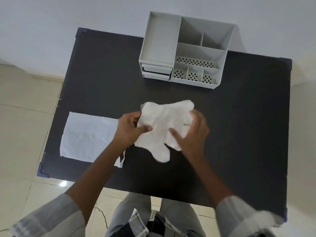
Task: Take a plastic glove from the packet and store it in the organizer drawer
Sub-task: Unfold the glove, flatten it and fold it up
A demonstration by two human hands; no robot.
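Left hand [131, 130] is pinched shut on the left edge of the glove [162, 125], thumb on top. Right hand [191, 132] is blurry, fingers loosely spread over the glove's right side, so can't tell if it's actually gripping. One glove, mid table [102, 74]. One packet [89, 135] lies flat just left of it. One organizer [186, 53] at the back: two drawers [156, 71], both closed, open compartments look empty.

We see both hands, left hand [129, 130] and right hand [193, 134], pinching a white plastic glove [164, 120] above the dark counter [102, 74], near the packet [87, 135].
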